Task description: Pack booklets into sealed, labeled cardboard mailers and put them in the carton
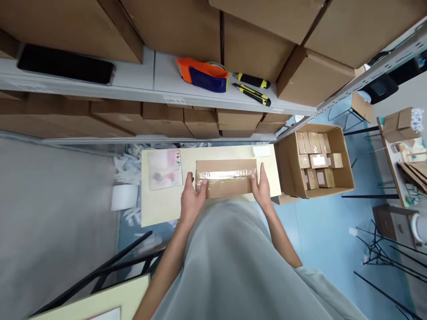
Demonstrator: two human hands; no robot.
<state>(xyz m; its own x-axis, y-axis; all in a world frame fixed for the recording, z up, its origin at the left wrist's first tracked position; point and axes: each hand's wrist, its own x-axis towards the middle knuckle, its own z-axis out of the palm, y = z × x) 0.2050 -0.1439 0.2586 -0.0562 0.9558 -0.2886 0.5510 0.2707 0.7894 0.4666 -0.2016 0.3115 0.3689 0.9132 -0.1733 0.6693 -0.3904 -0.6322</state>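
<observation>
A long brown cardboard box (227, 189), with clear tape along its top seam, is held level between my two hands over a pale yellow table (160, 209). My left hand (192, 198) grips its left end, thumb on top. At the opposite end, my right hand (262, 186) presses with the thumb on the upper face and the fingers along the side. A printed sheet (165, 169) with pink and red patches lies left of the box. Behind its right end is a small white card (262, 151).
Right of the table stands a large open carton (320, 193) holding several small boxes. The shelf (133, 73) above carries a black phone (66, 64), an orange and blue tape dispenser (205, 75), two yellow-black cutters (251, 91) and brown boxes. A white roll (124, 197) and paper scraps lie left.
</observation>
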